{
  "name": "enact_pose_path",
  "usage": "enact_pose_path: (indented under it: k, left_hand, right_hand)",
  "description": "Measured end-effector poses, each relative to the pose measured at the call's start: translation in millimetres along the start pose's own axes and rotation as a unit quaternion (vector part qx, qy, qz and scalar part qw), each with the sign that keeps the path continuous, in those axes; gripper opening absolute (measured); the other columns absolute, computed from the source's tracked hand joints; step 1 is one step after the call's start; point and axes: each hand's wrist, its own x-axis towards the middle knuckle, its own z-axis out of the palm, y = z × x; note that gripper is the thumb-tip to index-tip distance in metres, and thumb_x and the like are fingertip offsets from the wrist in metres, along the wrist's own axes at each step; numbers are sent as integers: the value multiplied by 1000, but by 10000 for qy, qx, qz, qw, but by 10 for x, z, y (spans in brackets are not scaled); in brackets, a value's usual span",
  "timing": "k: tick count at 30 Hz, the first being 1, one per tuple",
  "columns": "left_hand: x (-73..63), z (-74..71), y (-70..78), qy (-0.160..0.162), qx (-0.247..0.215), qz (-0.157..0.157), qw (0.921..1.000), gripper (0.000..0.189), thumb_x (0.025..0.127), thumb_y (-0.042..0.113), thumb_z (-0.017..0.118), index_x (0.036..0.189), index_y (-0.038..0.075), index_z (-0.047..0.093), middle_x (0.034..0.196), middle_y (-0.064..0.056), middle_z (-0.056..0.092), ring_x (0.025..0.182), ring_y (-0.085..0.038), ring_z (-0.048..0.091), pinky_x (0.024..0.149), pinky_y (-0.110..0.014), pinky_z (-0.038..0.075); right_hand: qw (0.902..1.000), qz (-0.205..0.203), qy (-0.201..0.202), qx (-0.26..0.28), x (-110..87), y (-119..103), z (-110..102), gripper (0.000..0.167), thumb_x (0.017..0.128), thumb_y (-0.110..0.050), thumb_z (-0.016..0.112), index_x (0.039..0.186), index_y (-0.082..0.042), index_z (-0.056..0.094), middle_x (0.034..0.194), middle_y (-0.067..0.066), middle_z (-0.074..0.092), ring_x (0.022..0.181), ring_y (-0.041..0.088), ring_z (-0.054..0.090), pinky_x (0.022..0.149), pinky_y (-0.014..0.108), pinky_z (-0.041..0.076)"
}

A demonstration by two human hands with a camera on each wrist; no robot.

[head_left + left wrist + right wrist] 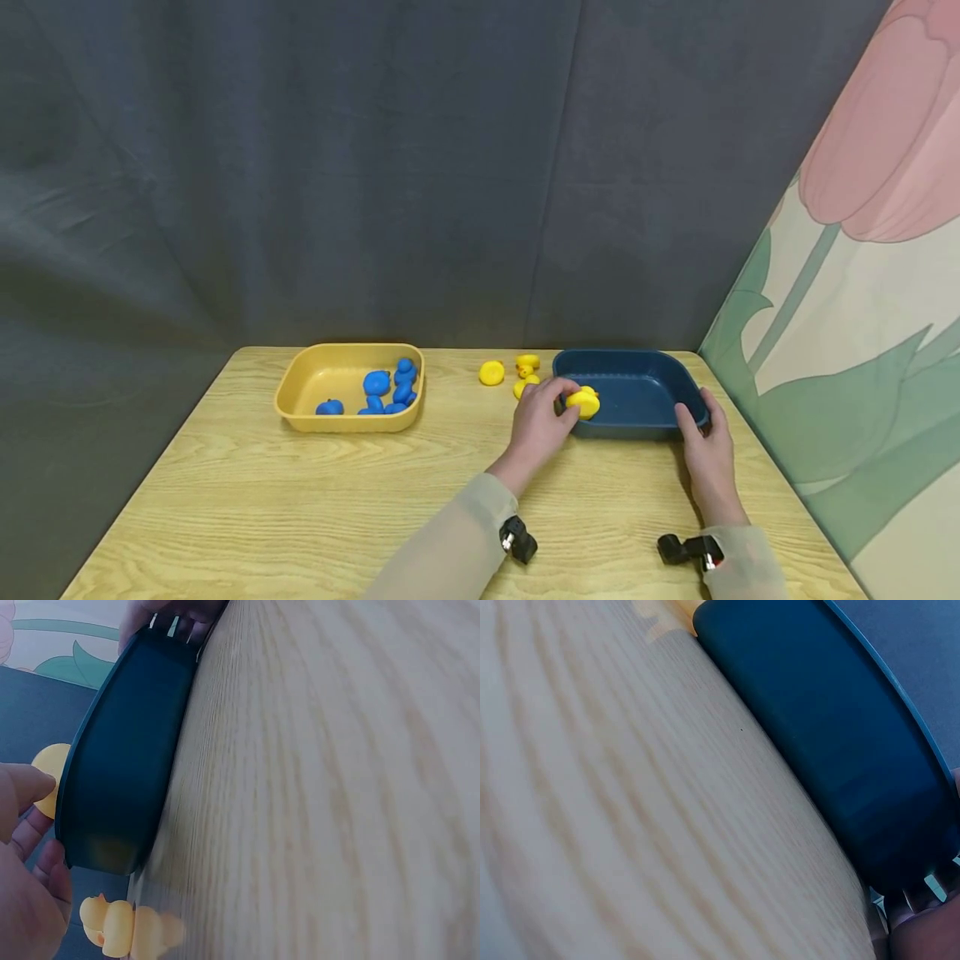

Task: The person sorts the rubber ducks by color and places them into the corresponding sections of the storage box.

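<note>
Between thumb and fingers my left hand pinches a yellow toy duck at the front left corner of a dark blue tray. The left wrist view has the duck just over the tray's rim, with the lower fingers near the outside of its wall. My right hand grips the tray's front right corner, thumb at the rim and fingers around the outer side. Three more yellow ducks lie on the table left of the tray: one flat round side up, one at the back, one partly behind my left hand.
A yellow tray holding several blue toy ducks stands on the left of the wooden table. A dark curtain hangs behind the table, and a flower-patterned wall runs along the right edge.
</note>
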Motion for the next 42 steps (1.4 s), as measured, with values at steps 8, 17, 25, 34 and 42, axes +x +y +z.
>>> enact_pose_path:
  k: [8, 17, 25, 34, 42]
  left_hand:
    - [-31, 10, -7, -147, -44, -139, 9998, 26, 103, 18, 82, 128, 20, 78, 123, 8, 75, 112, -16, 60, 96, -31, 54]
    - [-4, -72, -120, 0, -92, -147, 9998, 30, 105, 19, 79, 135, 18, 75, 135, 5, 72, 120, -19, 60, 100, -35, 55]
    - [54, -226, -296, 389, -43, -123, 9992, 36, 102, 13, 81, 137, 11, 73, 141, -6, 69, 127, -32, 60, 106, -47, 54]
    - [81, -463, -534, 575, 72, -298, 9979, 46, 104, 14, 79, 148, 11, 67, 156, -7, 59, 140, -35, 52, 109, -51, 53]
    - [172, -617, -661, 612, 86, -356, 9975, 52, 106, 15, 76, 156, 9, 62, 165, -14, 51, 149, -39, 44, 116, -56, 49]
  right_hand:
    - [9999, -2, 23, -100, -34, -8, -23, 79, 116, -44, 56, 179, -20, 16, 185, 9, 10, 169, 26, 11, 135, 37, 13]
    - [10000, 3, -4, -47, -27, -19, -26, 78, 116, -40, 56, 179, -18, 15, 184, 11, 10, 169, 28, 10, 135, 38, 12]
    - [10000, 45, 16, 57, -24, -40, -30, 77, 116, -37, 56, 179, -17, 16, 184, 11, 11, 168, 26, 12, 134, 33, 13]
    - [10000, 59, 1, 46, -43, -40, -49, 77, 116, -37, 55, 179, -17, 16, 184, 10, 10, 169, 26, 11, 134, 33, 13]
    - [10000, 44, -14, -36, -42, -29, -56, 78, 117, -40, 55, 179, -18, 15, 184, 10, 9, 169, 28, 11, 135, 36, 14]
